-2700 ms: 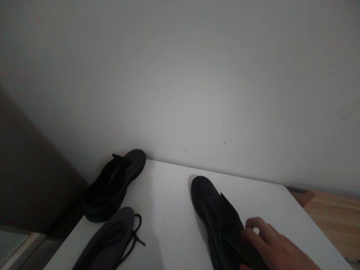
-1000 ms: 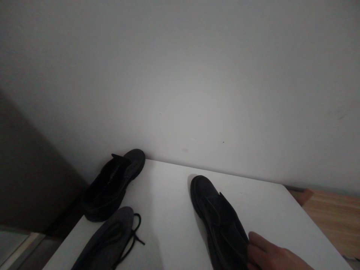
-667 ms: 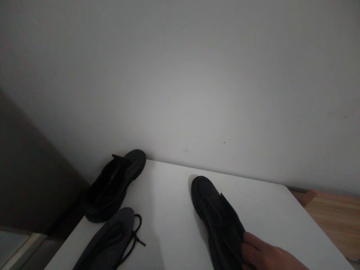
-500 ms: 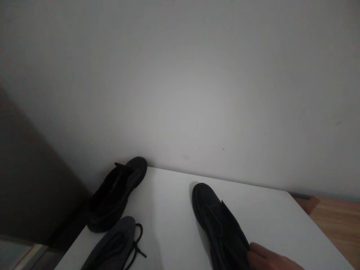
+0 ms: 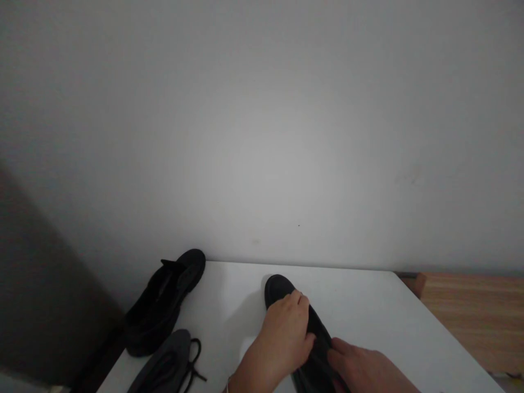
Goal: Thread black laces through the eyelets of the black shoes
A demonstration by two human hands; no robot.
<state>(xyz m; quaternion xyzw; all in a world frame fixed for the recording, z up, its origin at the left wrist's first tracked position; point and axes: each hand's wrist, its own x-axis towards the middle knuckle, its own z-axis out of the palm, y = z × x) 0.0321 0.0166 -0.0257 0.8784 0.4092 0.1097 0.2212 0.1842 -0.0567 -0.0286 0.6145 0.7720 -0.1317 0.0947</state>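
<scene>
**Black shoe gripped by both hands on a white table**

Black fabric is covered at the near edge by both hands. The right hand (image 5: pixel 364 368) is laid on the rear part of the black shoe (image 5: pixel 282 289), fingers curled against its upper; whether anything is pinched there cannot be told, since the heel end is cut off by the frame. The left hand (image 5: pixel 286 335) is spread over the middle of the same shoe, fingers bent down over the tongue area and thumb towards the right hand, so the shoe is pressed or loosely clasped rather than lifted. The shoe rests flat on the white table (image 5: pixel 368 305), toe pointing away towards the wall (image 5: pixel 262 136).

To the left, at the near edge, a grey insole (image 5: pixel 164 368) lies with a black lace (image 5: pixel 194 360) trailing beside it. Further back, at the table's left corner, a second black shoe (image 5: pixel 164 300) sits with its tongue pulled up and its opening gaping.

As a judgement: the lace and insole are out and lying loose, and no lace can be made out on either shoe; work on the held shoe appears mid-way, with nothing fitted back yet.

Compared with the earlier pictures, the left hand has come into view and onto the shoe, where only the right hand was seen before. The raised flap seen earlier on the held shoe is now hidden under the hands, and the view has shifted.
</scene>
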